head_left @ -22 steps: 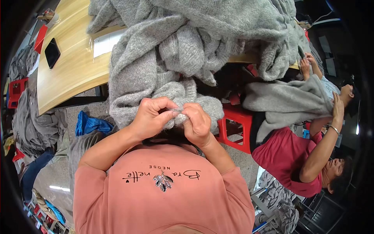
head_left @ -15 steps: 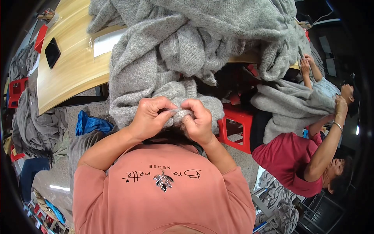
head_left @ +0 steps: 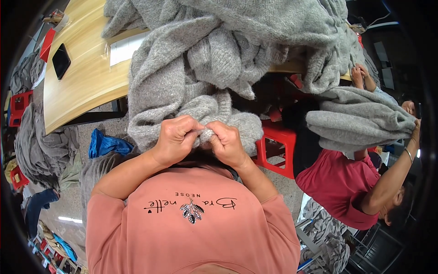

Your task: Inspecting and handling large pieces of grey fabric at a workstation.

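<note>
A grey knit garment [head_left: 157, 86] hangs from the table's edge into my lap, its ribbed and folded parts bunched in front of me. Close to my chest, my left hand [head_left: 178, 137] pinches the knit between thumb and forefinger. Beside it, my right hand [head_left: 226, 142] grips the same bit of fabric, thumb pressed against the fingers. The two hands nearly touch at the fingertips. Whether a needle or thread is between them cannot be made out.
More grey knitwear [head_left: 283, 23] is heaped over the wooden table [head_left: 86, 86], where a black phone [head_left: 61, 61] lies. A red stool [head_left: 277, 148] stands at right. A co-worker in a red shirt [head_left: 337, 187] holds up a grey knit piece [head_left: 360, 121]. A blue cloth [head_left: 109, 144] lies at left.
My hands have drawn closer together over the pinched knit. At right, the co-worker has raised and stretched the grey piece farther to the right.
</note>
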Tool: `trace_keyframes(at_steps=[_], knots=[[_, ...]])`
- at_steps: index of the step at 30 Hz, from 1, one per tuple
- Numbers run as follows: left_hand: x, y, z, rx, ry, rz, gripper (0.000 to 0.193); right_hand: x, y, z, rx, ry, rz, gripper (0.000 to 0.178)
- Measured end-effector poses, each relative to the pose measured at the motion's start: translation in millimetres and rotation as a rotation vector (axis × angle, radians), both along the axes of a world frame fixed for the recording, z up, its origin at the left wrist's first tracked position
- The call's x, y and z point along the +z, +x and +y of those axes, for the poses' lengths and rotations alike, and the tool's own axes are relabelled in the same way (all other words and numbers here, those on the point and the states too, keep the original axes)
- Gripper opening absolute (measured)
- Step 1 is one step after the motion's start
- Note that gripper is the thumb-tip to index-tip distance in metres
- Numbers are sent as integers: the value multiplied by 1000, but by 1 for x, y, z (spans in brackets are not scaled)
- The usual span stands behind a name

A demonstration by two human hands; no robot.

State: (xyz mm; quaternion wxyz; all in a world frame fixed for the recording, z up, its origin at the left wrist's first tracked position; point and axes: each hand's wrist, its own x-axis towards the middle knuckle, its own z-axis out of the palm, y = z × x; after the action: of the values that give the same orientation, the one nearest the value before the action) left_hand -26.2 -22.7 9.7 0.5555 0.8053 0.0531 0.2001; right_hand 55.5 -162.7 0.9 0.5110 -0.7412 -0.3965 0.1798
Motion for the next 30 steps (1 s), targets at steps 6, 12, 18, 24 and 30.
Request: trace_keyframes(at_steps=[6,12,18,24,30], knots=[[-1,0,-1,13,120,-73,13,-1,-8,-1,-68,-21,-96,16],[0,1,-3,-2,95,-103,13,5,-11,-5,-74,76,342,14],[-1,1,-3,-15,192,-176,14,4,-12,0,-131,18,-245,10],[2,0,-7,54,249,-216,15,-7,-8,18,-237,68,-506,12],[7,10,-7,133,269,-118,13,-6,5,18,-242,68,-467,19]])
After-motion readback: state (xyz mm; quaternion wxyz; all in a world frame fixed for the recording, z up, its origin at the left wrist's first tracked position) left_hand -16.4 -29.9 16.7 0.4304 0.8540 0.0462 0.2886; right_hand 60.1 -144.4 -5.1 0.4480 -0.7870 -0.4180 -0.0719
